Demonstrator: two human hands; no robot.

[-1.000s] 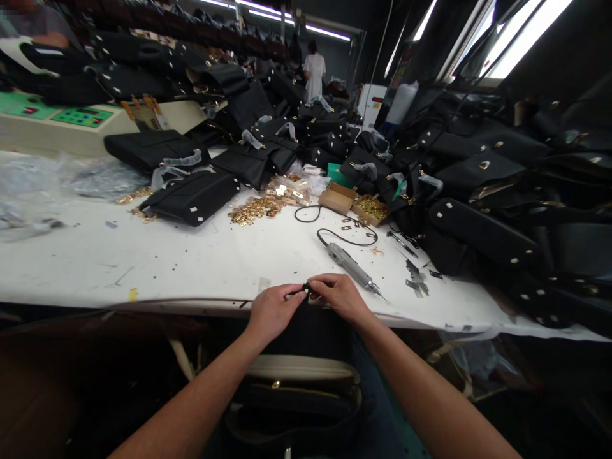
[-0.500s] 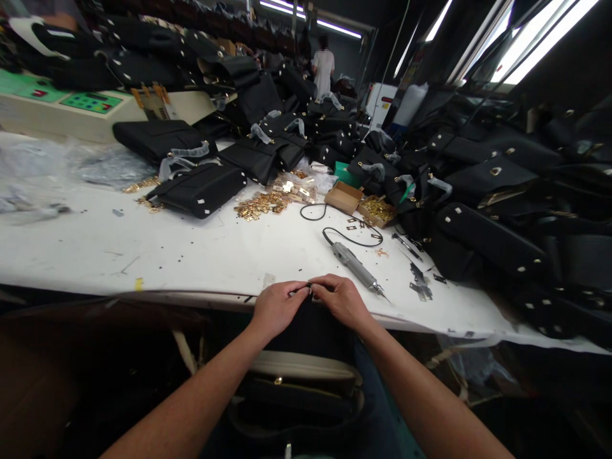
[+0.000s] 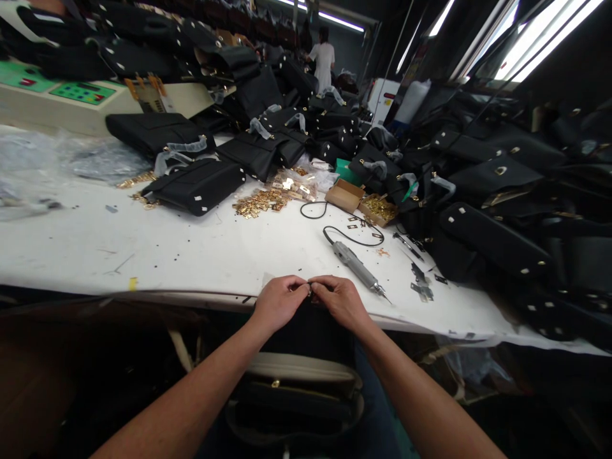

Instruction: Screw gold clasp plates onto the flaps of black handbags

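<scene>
Meeting thumb to forefinger in the head view, the left hand (image 3: 282, 301) and the right hand (image 3: 341, 302) pinch a small dark piece (image 3: 310, 291) between their fingertips; it is too tiny to identify. It sits at the near edge of the white worktable (image 3: 229, 255), above a black handbag (image 3: 308, 335) whose open mouth, with pale trim and a gold zipper pull (image 3: 276, 384), faces the wearer. Just beyond the right hand lies a grey electric screwdriver (image 3: 356, 264), its bit toward the wearer. Farther back are gold metal fittings (image 3: 261, 203) and an open cardboard box (image 3: 377, 210) of brass-coloured hardware.
</scene>
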